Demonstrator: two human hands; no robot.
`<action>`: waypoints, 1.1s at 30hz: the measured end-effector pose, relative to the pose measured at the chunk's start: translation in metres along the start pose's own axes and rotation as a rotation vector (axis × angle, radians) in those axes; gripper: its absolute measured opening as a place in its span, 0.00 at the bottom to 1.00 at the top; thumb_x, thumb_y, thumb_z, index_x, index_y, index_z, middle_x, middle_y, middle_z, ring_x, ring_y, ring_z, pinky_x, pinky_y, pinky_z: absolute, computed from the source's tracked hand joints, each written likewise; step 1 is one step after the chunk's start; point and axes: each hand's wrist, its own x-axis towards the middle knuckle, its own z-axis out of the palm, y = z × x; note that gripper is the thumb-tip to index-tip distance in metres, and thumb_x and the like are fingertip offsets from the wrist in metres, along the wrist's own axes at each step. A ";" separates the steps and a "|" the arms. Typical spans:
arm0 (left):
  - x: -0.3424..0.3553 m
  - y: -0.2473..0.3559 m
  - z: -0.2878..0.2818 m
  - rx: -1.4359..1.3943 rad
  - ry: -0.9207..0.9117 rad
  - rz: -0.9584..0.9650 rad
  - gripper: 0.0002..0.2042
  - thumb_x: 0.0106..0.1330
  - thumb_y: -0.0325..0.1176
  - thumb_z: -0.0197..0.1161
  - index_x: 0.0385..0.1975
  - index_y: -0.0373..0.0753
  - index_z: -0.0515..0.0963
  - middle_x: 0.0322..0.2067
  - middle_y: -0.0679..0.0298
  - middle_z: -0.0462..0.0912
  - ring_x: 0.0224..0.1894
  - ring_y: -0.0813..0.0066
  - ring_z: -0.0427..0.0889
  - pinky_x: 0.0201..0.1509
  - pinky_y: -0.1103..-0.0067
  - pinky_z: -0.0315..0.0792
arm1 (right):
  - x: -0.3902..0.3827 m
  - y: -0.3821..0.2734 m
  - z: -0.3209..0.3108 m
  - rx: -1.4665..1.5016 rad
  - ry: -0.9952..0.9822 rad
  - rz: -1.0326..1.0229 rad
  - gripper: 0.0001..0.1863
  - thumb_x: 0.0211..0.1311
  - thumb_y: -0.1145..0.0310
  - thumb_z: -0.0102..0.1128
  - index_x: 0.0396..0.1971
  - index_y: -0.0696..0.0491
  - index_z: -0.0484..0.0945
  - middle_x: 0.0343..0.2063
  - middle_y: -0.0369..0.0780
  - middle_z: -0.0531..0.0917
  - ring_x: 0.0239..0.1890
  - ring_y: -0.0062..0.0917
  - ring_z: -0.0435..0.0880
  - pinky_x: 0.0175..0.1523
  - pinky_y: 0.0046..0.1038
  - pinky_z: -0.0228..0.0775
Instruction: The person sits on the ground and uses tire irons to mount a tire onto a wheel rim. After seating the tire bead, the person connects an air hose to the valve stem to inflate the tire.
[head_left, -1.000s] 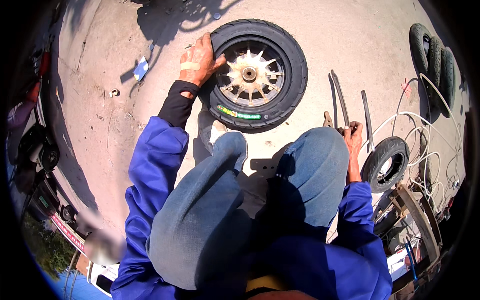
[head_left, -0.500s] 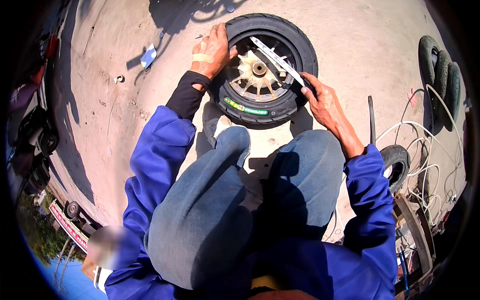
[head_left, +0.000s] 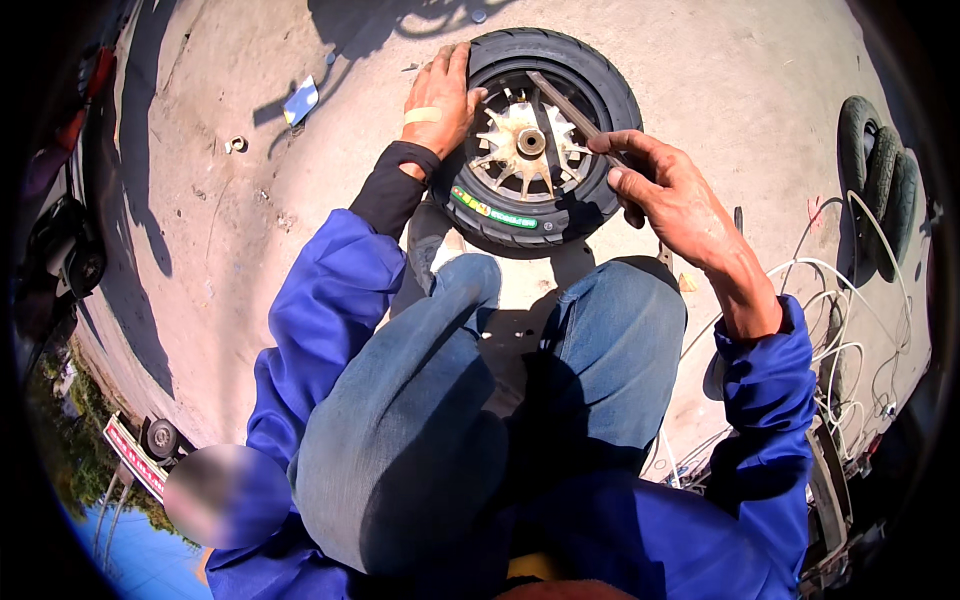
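Note:
A black tire on a wheel with a pale spoked hub lies flat on the ground in front of my knees. My left hand, a plaster across its back, grips the tire's left edge, with the thumb over the sidewall. In my closed right hand is a long, flat metal tire lever. It slants across the wheel, its far end by the inner edge of the tire at the top. My right fingers cover its near end, and the contact at its tip is unclear.
Several loose tires stand at the right. Pale hose lies in loops below them. On the ground at the left are a blue and white piece and a small ring-shaped bit. Parked vehicles line the far left.
The tire lever has turned from a bright, glinting face to a dull one. My right hand has curled further around it and its forearm sits further right. My left hand stays on the tire.

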 end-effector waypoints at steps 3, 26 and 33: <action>0.008 -0.009 0.017 -0.138 0.043 -0.006 0.35 0.62 0.31 0.70 0.70 0.38 0.65 0.65 0.45 0.73 0.65 0.42 0.73 0.70 0.59 0.66 | 0.020 -0.043 -0.014 0.027 0.128 -0.139 0.17 0.73 0.64 0.56 0.51 0.60 0.83 0.24 0.34 0.77 0.25 0.15 0.73 0.33 0.21 0.68; 0.108 -0.004 0.037 -0.722 -0.124 -0.277 0.20 0.70 0.45 0.64 0.50 0.33 0.82 0.40 0.47 0.86 0.43 0.53 0.85 0.48 0.65 0.77 | 0.216 -0.031 -0.045 -0.863 0.479 -0.332 0.17 0.72 0.60 0.61 0.43 0.61 0.83 0.31 0.48 0.86 0.35 0.38 0.87 0.42 0.37 0.80; 0.119 -0.039 0.058 -0.649 -0.197 -0.313 0.25 0.68 0.50 0.71 0.50 0.31 0.81 0.41 0.59 0.87 0.41 0.73 0.82 0.49 0.77 0.75 | 0.079 0.100 -0.099 -0.721 0.727 -0.209 0.16 0.72 0.62 0.62 0.45 0.62 0.82 0.34 0.50 0.88 0.38 0.44 0.89 0.46 0.40 0.82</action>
